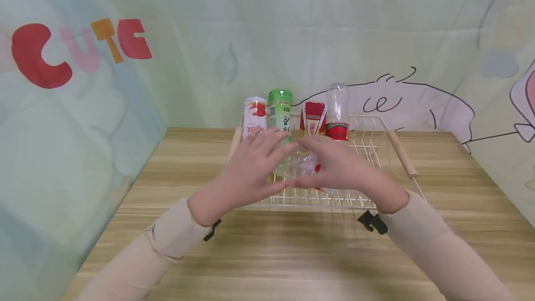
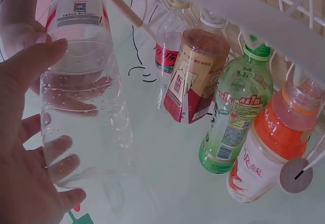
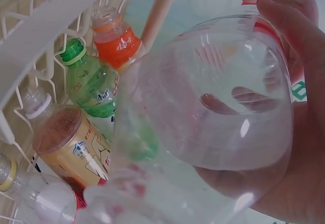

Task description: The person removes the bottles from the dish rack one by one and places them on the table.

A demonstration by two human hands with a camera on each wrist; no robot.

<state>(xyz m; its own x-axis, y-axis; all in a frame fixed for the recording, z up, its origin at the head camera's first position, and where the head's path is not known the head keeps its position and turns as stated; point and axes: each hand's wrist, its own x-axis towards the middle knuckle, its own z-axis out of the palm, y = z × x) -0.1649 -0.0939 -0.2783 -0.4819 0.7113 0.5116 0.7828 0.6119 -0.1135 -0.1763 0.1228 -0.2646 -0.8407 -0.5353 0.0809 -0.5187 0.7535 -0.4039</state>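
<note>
A large clear plastic bottle [image 2: 84, 107] with a white and red label is held between both hands above the wire basket. My left hand [image 1: 255, 166] holds one side, its thumb near the label and its fingers showing through the clear wall. My right hand [image 1: 342, 164] grips the other side, its fingers also visible through the plastic in the right wrist view. Behind stand a white and red bottle [image 1: 255, 117], a green bottle [image 1: 280, 110], a red and gold bottle [image 1: 312, 117] and a clear bottle with a red label [image 1: 337, 129], their caps down toward the wire.
The white wire basket [image 1: 292, 206] has wooden handles, including one on the right [image 1: 402, 152]. It stands on a wood-grain table [image 1: 284, 254] close to a printed cloth backdrop [image 1: 251, 45]. A small black part [image 1: 372, 222] shows by the right wrist.
</note>
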